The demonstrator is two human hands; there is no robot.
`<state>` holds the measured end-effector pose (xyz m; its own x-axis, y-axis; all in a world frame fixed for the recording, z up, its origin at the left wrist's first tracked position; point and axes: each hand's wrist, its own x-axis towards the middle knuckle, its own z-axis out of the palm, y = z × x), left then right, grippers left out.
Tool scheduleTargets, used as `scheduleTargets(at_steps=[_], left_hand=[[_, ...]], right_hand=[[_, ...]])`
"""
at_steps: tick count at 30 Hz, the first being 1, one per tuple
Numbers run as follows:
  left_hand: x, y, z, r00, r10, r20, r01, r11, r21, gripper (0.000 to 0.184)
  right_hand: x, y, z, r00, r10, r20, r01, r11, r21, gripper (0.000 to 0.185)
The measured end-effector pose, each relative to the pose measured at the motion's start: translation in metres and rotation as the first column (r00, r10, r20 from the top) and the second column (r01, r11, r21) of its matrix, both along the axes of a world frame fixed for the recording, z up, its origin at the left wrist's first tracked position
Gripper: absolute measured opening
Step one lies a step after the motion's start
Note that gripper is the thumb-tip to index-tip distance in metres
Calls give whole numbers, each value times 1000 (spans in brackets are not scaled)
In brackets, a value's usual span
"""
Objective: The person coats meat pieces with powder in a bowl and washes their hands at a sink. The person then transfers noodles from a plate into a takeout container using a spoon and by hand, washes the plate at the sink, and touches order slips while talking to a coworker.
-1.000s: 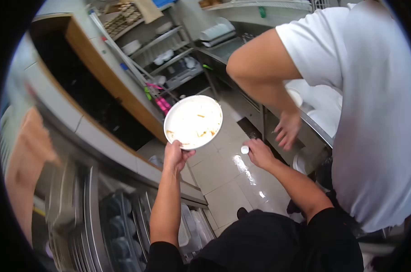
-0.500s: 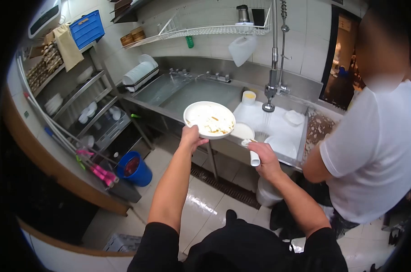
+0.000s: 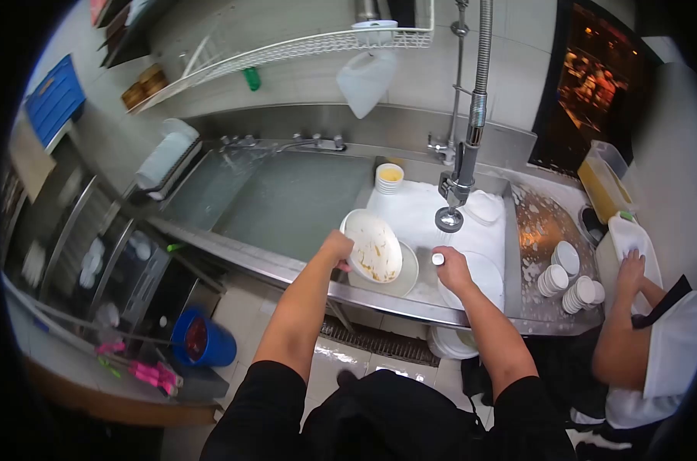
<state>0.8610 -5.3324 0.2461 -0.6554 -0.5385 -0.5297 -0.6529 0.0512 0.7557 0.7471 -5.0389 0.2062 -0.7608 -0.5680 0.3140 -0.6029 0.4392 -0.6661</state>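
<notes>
My left hand grips the rim of a white shallow bowl with orange-brown food smears inside. The bowl is tilted over the foamy sink basin, above a white plate lying there. My right hand is closed round a white tool with a round handle; its working end cannot be made out. The tool is just right of the bowl, apart from it. Beyond my right hand hangs a spray head, with water running from it. Another white plate lies under my right forearm.
Stacked small white bowls stand in the soapy right basin. A stack with yellow inside sits at the back. Left is a water-filled basin. A co-worker's hand touches a white jug at right. A blue bucket stands on the floor.
The bowl has gone from nearly level before the sink to tilted over the foamy basin. My right hand has moved over the basin with the white tool. The view has shifted right and closer.
</notes>
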Motion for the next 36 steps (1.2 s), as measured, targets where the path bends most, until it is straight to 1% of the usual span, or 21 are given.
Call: scheduleTargets(at_steps=[1, 6, 9, 10, 13, 14, 16, 17, 18, 19, 20, 21, 22, 23, 25, 26, 27, 29, 30, 32, 36], left_hand=[[-7, -8, -15, 999, -39, 19, 38, 999, 30, 32], [-21, -24, -72, 967, -249, 49, 233, 948, 218, 29], [-29, -53, -151, 931, -351, 100, 299, 891, 341, 32], [-26, -48, -125, 929, -342, 145, 277, 898, 343, 35], [-25, -34, -72, 907, -372, 197, 365, 928, 72, 44], [-24, -31, -68, 799, -564, 208, 601, 746, -286, 53], [-40, -4, -84, 626, -779, 35, 715, 555, -425, 63], [-48, 18, -58, 586, -805, -89, 807, 590, -30, 64], [-58, 45, -28, 577, -788, -212, 797, 487, 358, 66], [-62, 79, -27, 771, -598, -219, 592, 548, 590, 61], [-74, 111, -32, 896, -395, -201, 415, 590, 693, 50], [-91, 127, -48, 923, -309, -229, 369, 543, 754, 46], [-111, 143, -66, 944, -222, -244, 324, 484, 813, 41], [-120, 154, -67, 961, -133, -242, 276, 411, 869, 38], [-133, 172, -65, 972, -170, -165, 227, 470, 853, 32], [-139, 178, -65, 975, -183, -128, 205, 506, 838, 29], [-146, 180, -67, 974, -175, -145, 215, 495, 842, 28], [-167, 180, -86, 970, -156, -186, 239, 476, 846, 24], [-173, 175, -90, 981, -105, -162, 191, 401, 896, 23], [-178, 155, -87, 996, -7, -90, 89, 240, 967, 22], [-173, 131, -105, 938, 199, -285, 230, 257, 939, 33]], right_hand=[[-4, -2, -8, 998, -56, 31, 55, 998, 37, 27], [-14, 4, -20, 938, -263, 224, 273, 962, -13, 23], [-18, 8, -30, 880, -319, 353, 365, 928, -71, 19], [-19, 7, -33, 859, -325, 395, 396, 912, -110, 18], [-10, -13, -19, 636, -228, 737, 661, 655, -368, 16], [-10, -19, -16, 608, -202, 768, 712, 566, -415, 21], [-10, -32, -7, 533, -151, 832, 816, 354, -458, 24], [-9, -37, -2, 504, -114, 856, 850, 242, -469, 25], [-10, -41, -4, 461, -81, 884, 881, 164, -444, 28], [-9, -45, -1, 444, -66, 894, 891, 132, -433, 28], [-4, -48, 1, 428, -51, 903, 901, 100, -421, 28], [2, -52, 3, 409, -38, 912, 911, 67, -406, 28], [20, -62, 28, 379, -57, 924, 923, 91, -373, 28], [20, -61, 20, 406, -125, 905, 914, 83, -398, 29], [23, -51, -5, 431, -261, 864, 902, 86, -424, 30], [30, -55, 4, 455, -245, 856, 889, 60, -455, 29], [35, -54, 3, 518, -404, 754, 855, 218, -471, 28], [49, -54, 4, 643, -618, 452, 766, 517, -382, 27], [55, -56, 6, 690, -700, 181, 715, 623, -316, 27], [73, -62, 24, 727, -664, 178, 687, 700, -196, 31], [95, -70, 29, 814, -561, 152, 565, 825, 13, 48]])
